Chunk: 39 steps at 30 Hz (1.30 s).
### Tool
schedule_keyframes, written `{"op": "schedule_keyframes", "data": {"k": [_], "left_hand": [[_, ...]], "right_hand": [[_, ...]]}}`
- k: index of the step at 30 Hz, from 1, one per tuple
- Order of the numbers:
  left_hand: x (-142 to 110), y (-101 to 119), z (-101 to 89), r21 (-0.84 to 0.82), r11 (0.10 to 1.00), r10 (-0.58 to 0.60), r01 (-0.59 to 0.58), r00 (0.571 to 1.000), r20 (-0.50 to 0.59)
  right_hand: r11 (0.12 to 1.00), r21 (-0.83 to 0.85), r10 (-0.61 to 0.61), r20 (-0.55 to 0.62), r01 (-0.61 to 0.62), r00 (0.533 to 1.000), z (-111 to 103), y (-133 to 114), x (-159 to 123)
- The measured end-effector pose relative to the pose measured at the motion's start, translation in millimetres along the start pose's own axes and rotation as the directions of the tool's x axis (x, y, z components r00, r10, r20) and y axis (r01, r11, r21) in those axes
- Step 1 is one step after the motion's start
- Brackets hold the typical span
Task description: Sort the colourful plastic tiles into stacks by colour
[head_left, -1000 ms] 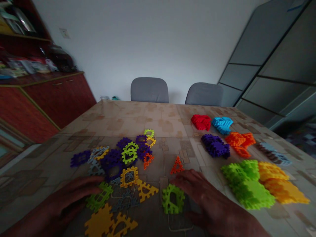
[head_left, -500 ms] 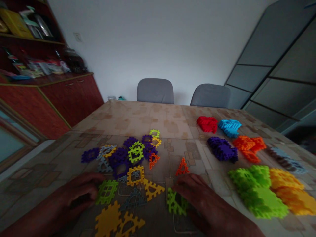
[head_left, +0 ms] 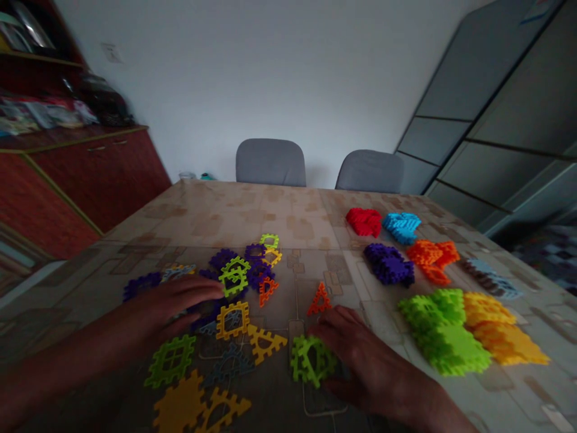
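Observation:
My left hand (head_left: 180, 304) reaches over the loose heap with fingers stretched out and thumb apart, holding nothing. Its fingertips are beside a lime-green toothed building tile (head_left: 234, 282) that lies on purple tiles (head_left: 220, 260). Below that hand a green window tile (head_left: 171, 359) lies on the table. My right hand (head_left: 356, 352) is closed on the right edge of some lime-green building tiles (head_left: 311, 361), which seem stacked; the thumb side is partly hidden. An orange triangle tile (head_left: 320, 299) lies just beyond its fingers. Yellow triangle tile (head_left: 267, 343) and yellow square tile (head_left: 233, 320) lie between the hands.
Sorted piles stand on the right: red (head_left: 364, 222), light blue (head_left: 402, 227), purple (head_left: 389, 264), orange (head_left: 433, 260), grey (head_left: 491, 278), green (head_left: 446, 331) and yellow (head_left: 505, 328). Two grey chairs (head_left: 270, 162) stand behind the table (head_left: 234, 207). A yellow solid tile (head_left: 180, 402) lies near the front.
My left hand has left the green window tile and moved forward over the heap, its fingers extending. The right hand stays at the lime-green tiles. The view has shifted slightly right.

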<state>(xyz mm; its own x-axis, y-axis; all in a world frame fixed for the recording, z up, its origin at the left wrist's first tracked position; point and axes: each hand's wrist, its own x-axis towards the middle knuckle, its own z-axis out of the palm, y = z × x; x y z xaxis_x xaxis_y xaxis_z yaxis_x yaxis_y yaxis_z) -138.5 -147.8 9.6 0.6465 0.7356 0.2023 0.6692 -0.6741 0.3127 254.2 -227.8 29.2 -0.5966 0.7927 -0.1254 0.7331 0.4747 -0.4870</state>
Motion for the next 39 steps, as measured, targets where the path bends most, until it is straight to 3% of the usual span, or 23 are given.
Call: {"op": "schedule_keyframes", "data": {"k": [6,13,25,34,39], "left_hand": [[48.1,-28.8,18.7,0.024,0.972,0.23,-0.234,0.967,0.109],[61.2,-27.5,15.5,0.01,0.951,0.301,-0.308,0.935,0.189],[77.3,-1.5,-3.9,0.04,0.959,0.262,-0.281,0.93,0.258],[76.9,-36.3,17.9,0.067,0.969,0.218,-0.238,0.951,0.221],[73.1,-37.5,19.7,0.082,0.976,0.182,-0.199,0.967,0.181]], "right_hand": [[0.994,-0.018,0.108,-0.084,-0.109,0.991,10.7,-8.8,8.1],[0.987,-0.07,0.134,-0.107,-0.142,0.985,27.0,-10.3,13.3],[0.995,-0.018,0.099,-0.107,-0.101,0.989,25.8,-5.2,11.6],[0.998,-0.018,0.052,-0.094,-0.054,0.994,21.2,-1.8,8.1],[0.998,-0.043,0.036,-0.059,-0.039,0.998,15.3,-2.6,7.2]]}}
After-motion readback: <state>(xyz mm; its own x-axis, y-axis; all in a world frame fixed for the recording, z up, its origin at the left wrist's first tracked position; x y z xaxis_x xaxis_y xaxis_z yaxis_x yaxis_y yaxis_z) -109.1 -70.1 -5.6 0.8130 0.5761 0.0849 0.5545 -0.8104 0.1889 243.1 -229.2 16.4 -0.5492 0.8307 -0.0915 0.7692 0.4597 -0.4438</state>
